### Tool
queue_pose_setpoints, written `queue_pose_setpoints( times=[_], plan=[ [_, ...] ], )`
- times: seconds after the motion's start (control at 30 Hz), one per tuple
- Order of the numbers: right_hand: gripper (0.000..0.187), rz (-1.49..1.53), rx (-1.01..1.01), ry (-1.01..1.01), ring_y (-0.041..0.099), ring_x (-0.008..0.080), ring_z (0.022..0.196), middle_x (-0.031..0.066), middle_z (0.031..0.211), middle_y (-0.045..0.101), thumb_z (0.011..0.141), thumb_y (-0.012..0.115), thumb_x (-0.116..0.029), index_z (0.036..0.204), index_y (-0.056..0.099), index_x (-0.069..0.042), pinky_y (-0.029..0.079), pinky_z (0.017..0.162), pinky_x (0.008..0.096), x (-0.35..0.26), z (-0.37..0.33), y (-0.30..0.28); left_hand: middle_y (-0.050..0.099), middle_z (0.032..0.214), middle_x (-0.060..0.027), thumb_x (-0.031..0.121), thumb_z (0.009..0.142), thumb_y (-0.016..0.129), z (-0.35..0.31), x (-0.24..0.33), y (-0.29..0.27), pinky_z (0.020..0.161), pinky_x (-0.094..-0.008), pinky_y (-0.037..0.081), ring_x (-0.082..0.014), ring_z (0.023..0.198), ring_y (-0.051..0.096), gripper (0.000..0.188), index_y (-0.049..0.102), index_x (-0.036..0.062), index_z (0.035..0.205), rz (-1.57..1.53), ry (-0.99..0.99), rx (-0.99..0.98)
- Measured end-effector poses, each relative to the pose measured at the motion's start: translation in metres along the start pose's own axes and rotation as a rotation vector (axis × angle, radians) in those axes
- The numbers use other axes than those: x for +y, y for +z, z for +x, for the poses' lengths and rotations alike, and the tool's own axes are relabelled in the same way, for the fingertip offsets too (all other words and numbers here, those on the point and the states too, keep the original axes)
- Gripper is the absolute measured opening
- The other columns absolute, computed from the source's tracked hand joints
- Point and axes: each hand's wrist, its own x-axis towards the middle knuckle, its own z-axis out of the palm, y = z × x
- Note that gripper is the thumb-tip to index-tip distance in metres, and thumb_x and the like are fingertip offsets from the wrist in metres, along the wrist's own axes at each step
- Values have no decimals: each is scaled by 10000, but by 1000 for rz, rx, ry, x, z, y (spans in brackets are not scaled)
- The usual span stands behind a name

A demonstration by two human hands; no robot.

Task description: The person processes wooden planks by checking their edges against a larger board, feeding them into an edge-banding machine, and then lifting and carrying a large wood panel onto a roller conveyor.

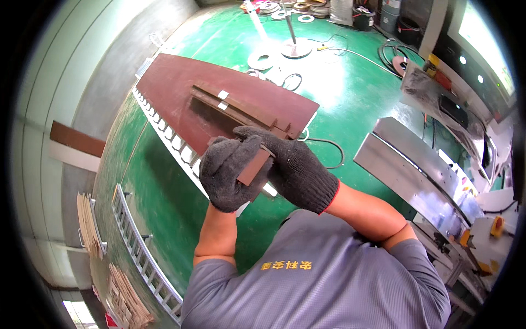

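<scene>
Holding a small brown block [253, 168] with gloved left hand [226, 174] and right hand [300, 169], near the big brown surface [178, 82].

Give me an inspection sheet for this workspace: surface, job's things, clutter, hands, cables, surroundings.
Surface: reddish-brown tabletop, long, above a green floor.
Job's things: small brown piece in hand; long brown strips lying on the tabletop.
Clutter: round coils on the floor at the far end.
Hands: left hand and right hand, both dark-gloved, holding the small brown piece between them; finger contact partly hidden.
Cables: dark loop beside the tabletop's right end.
Surroundings: ladder-like metal frame left, lit screen upper right.
</scene>
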Motion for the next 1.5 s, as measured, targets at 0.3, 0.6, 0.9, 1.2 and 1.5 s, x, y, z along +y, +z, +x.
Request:
queue_pose_setpoints(
  times=[0.3,0.6,0.9,1.2,1.5],
  plan=[
    [409,-237,166,214,637,292,829,105,937,640,759,726,-187,1105,556,-50,510,734,332,28,-59,-61,563,1155,-143,322,838,629,-53,-62,61,903,-442,440,-320,1025,559,448,547,52,1186,-323,-516,55],
    [269,443,1285,911,393,103,404,-13,525,454,846,629,-364,832,578,-100,270,368,265,79,-297,-172,573,1239,-103,536,838,527,-327,-214,188,970,-477,421,-312,1113,542,580,552,122,1244,-1105,-2098,438],
    [226,-1483,883,907,530,303,1000,150,991,592,794,603,-238,962,615,-88,437,812,486,129,-423,-211,627,1130,-145,303,928,534,-234,-149,338,955,-433,476,-290,1096,567,370,601,7,1139,-1601,-1951,-46],
    [461,-501,1794,780,624,373,862,230,958,621,728,610,-150,1167,567,-17,436,908,476,213,-383,-249,613,1127,-76,144,920,531,-134,32,352,887,-322,455,-201,1052,572,330,556,58,1238,-902,-69,-1342],
    [327,-789,1148,1377,593,378,853,216,898,613,782,596,-333,982,619,-76,442,829,473,148,-462,-297,469,1302,-250,358,841,650,-193,-133,269,1011,-395,379,-335,1193,467,643,449,-57,1290,-58,-829,-551]
  ],
)
